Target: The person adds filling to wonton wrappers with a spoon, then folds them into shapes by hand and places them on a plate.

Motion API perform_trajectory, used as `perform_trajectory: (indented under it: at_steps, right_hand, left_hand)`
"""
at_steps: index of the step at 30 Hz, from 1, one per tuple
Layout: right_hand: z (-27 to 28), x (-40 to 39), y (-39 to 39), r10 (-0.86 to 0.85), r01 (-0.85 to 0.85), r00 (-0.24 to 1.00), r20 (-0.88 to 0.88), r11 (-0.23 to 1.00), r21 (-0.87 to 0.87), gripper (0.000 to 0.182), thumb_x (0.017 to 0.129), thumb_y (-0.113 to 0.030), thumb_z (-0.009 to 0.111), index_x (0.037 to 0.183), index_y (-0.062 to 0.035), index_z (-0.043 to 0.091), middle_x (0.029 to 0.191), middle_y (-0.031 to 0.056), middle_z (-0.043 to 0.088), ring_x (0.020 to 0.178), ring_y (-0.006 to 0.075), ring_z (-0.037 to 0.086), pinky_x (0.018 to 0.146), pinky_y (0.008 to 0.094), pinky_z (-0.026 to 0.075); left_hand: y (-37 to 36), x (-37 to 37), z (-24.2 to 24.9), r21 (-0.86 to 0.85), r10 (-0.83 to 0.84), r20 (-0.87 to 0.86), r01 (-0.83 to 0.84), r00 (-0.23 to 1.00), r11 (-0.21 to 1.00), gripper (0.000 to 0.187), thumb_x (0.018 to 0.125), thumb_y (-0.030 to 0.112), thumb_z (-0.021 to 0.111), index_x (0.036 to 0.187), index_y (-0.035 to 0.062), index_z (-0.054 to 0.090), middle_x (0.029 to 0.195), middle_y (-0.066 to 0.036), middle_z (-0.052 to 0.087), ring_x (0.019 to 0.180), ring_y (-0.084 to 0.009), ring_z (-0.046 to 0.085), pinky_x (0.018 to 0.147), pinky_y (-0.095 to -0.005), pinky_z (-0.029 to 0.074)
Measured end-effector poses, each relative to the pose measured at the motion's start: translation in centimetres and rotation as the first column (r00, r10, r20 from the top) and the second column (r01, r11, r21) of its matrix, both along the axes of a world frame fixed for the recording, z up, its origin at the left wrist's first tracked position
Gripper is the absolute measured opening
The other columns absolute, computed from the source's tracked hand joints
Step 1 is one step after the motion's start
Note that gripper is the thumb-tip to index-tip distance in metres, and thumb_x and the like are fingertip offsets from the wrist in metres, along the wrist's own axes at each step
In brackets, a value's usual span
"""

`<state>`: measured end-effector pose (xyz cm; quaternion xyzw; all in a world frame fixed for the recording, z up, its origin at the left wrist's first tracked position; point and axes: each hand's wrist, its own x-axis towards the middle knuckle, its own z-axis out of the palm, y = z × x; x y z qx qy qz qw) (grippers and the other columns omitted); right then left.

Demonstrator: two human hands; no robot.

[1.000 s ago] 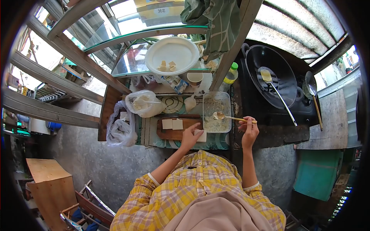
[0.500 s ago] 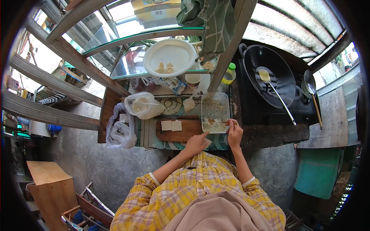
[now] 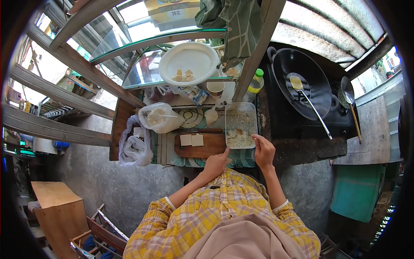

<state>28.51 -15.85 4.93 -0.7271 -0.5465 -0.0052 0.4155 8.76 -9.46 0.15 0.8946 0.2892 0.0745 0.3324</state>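
Note:
A clear rectangular container [image 3: 240, 111] with pale, green-flecked mixture stands at the counter's front edge. At its right front corner my right hand [image 3: 263, 151] is closed in a pinch on a spoon, whose bowl [image 3: 238, 131] lies in the mixture. My left hand [image 3: 215, 165] is below the container's left front corner, index finger stretched towards it, the other fingers curled over a small pale piece [image 3: 228, 160] that is mostly hidden. Left of the container, two pale square pieces [image 3: 197, 140] lie on a brown wooden board [image 3: 211, 148].
A black wok [image 3: 310, 64] with a spatula [image 3: 317, 112] sits on the stove at right. Plastic bags [image 3: 160, 118] stand at left. A white plate [image 3: 189, 58] with small pieces rests on the glass shelf. A paper cup [image 3: 215, 87] and a green-capped bottle [image 3: 257, 81] stand behind.
My right hand has shifted slightly down and the spoon's bowl has moved a little up in the container. My left hand has moved slightly left.

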Motion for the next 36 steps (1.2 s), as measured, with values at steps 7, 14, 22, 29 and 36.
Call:
perform_trajectory:
  at_steps: [7,14,22,29,36]
  right_hand:
    - [-2.0,-1.9,1.2,0.037,-0.035,0.999,0.008,0.988,-0.149,0.013,0.088,-0.009,0.051,0.087,-0.0014,0.061,0.080,0.0120,0.065,0.068,0.0266,0.063,0.059,0.0327,0.049]
    - [-2.8,-2.7,1.4,0.232,-0.225,0.973,0.007,0.949,-0.219,0.011,0.086,-0.010,0.051,0.088,-0.0023,0.060,0.079,0.0121,0.064,0.068,0.0284,0.061,0.060,0.0363,0.049]
    - [-2.8,-2.1,1.0,0.218,-0.228,0.972,-0.084,0.964,-0.139,0.015,0.089,-0.009,0.048,0.087,0.0014,0.059,0.079,0.0145,0.062,0.072,0.0306,0.060,0.063,0.0357,0.048]
    - [-3.7,-2.1,0.6,0.167,-0.192,0.964,-0.206,0.976,-0.107,0.018,0.091,-0.012,0.047,0.088,0.0017,0.058,0.076,0.0128,0.061,0.066,0.0254,0.061,0.061,0.0319,0.048]
    - [-3.0,-2.3,0.2,0.043,-0.095,0.888,-0.458,0.991,-0.090,0.021,0.093,-0.014,0.044,0.086,0.0018,0.056,0.071,0.0121,0.060,0.061,0.0209,0.061,0.057,0.0293,0.048]
  left_hand:
    - [0.0,0.0,-0.8,0.074,-0.020,-0.023,0.021,1.000,0.997,0.061,0.075,0.012,0.061,0.129,-0.0017,0.038,0.076,-0.012,0.061,0.065,-0.0283,0.060,0.055,-0.0385,0.047]
    - [-0.1,0.1,-1.0,0.033,-0.028,-0.097,0.031,0.995,0.999,0.061,0.074,0.012,0.060,0.130,0.0008,0.038,0.079,-0.013,0.061,0.068,-0.0313,0.060,0.057,-0.0405,0.047]
    - [-0.1,0.2,-1.2,0.054,-0.032,-0.097,0.037,0.995,0.998,0.063,0.073,0.012,0.061,0.131,0.0004,0.037,0.079,-0.014,0.061,0.069,-0.0313,0.060,0.055,-0.0409,0.047]
    - [-0.1,0.3,-1.2,0.081,-0.080,-0.140,0.092,0.987,0.992,0.069,0.072,0.012,0.062,0.133,-0.0010,0.031,0.078,-0.014,0.061,0.068,-0.0313,0.060,0.055,-0.0409,0.046]
    - [-0.1,0.4,-1.3,0.092,-0.097,-0.186,0.116,0.978,0.989,0.071,0.073,0.014,0.063,0.133,-0.0020,0.030,0.078,-0.014,0.061,0.068,-0.0304,0.060,0.055,-0.0401,0.046]
